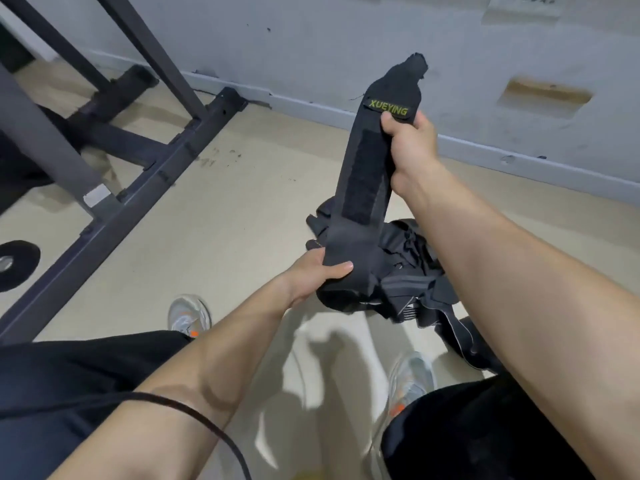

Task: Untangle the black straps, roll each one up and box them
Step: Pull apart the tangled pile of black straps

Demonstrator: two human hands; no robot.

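- My two hands hold one black strap (367,168) stretched taut above the beige floor (235,209). It is lifted clear of the tangle below it.
- My right hand (410,143) is clenched round the strap's upper part, fingers curled over its right edge just under a yellow-green "XUEYING" label (388,107).
- My left hand (317,271) grasps the lower part, with the thumb laid across the face of the band and the fingers behind it.
- The strap's long axis runs from my left hand up and away towards the grey wall (346,39), leaning slightly right. Its frayed tip points at the wall, and a long hook-and-loop patch (363,178) faces me.
- The other black straps lie in a heap (408,271) on the floor, right of centre, between my feet and the foot of the wall. The held strap's lower end runs down into this heap.
- One strap (460,337) trails out of the heap towards my right shoe (412,379).
- Bare floor opens to the left of the heap, as far as the dark base rail of a metal frame (138,195). The rail crosses the floor on a slant from the near left edge to the skirting.
- My left shoe (188,315) stands on that open stretch, near the rail.
- A black weight plate (17,265) lies flat at the floor's left edge, beyond the rail.
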